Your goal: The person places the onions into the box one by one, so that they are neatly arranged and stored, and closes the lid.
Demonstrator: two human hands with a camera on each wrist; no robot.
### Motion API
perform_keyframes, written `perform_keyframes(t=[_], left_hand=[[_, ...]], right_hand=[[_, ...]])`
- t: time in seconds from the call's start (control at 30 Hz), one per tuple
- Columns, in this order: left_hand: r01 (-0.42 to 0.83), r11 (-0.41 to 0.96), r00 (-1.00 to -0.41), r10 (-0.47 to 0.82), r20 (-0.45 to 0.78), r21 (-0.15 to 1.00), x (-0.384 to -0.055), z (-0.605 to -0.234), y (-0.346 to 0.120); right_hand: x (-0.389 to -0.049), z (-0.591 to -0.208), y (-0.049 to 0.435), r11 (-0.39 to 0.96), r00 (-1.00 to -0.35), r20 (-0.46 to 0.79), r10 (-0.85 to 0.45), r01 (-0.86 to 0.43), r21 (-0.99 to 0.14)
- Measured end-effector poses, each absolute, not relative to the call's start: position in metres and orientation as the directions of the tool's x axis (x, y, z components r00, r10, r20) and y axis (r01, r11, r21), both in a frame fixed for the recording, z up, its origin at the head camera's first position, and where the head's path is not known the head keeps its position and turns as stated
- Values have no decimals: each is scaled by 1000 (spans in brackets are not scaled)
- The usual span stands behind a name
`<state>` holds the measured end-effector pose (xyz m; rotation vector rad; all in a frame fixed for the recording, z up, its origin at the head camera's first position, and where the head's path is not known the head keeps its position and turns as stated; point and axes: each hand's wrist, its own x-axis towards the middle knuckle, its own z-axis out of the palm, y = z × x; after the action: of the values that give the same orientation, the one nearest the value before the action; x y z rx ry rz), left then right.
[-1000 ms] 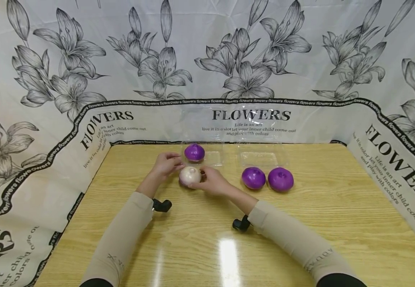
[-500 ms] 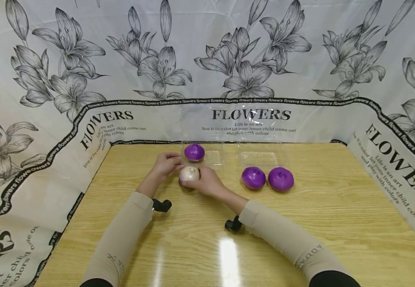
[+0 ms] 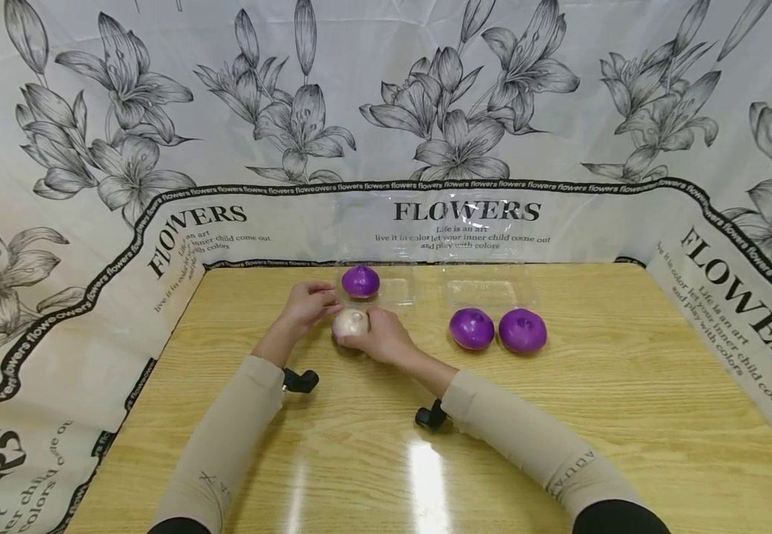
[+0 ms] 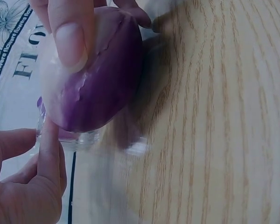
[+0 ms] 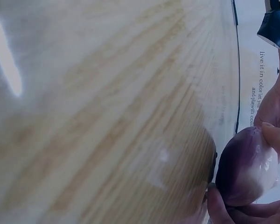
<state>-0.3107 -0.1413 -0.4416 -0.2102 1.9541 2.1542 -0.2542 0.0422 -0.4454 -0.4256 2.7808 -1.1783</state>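
A purple-and-white onion (image 3: 348,326) is held in my right hand (image 3: 386,337), thumb across its near side and fingers round the far side. In the left wrist view the thumb presses the purple-and-white skin of the onion (image 4: 100,79). My left hand (image 3: 307,308) is beside it at the front left corner of a clear plastic box (image 3: 399,295). Its thumb and index finger pinch the box's edge, just below the onion in the left wrist view. Inside that box sits a purple onion (image 3: 361,282).
To the right stands a second clear plastic box (image 3: 486,293), its lid raised like the first one's. Two purple onions (image 3: 472,329) lie side by side in front of it. A flower-print cloth (image 3: 292,230) walls the wooden table (image 3: 526,423) at the back and sides.
My right hand has shifted slightly left and turned over the onion, covering more of its right side. The left hand keeps its place at the box corner.
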Motion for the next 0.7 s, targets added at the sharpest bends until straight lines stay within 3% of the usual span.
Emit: perform_keyframes(t=[0.7], left_hand=[[-266, -95, -963, 66, -260, 959, -308, -438, -141]], right_hand=[[-246, -425, 77, 631, -941, 14, -339, -238, -738]])
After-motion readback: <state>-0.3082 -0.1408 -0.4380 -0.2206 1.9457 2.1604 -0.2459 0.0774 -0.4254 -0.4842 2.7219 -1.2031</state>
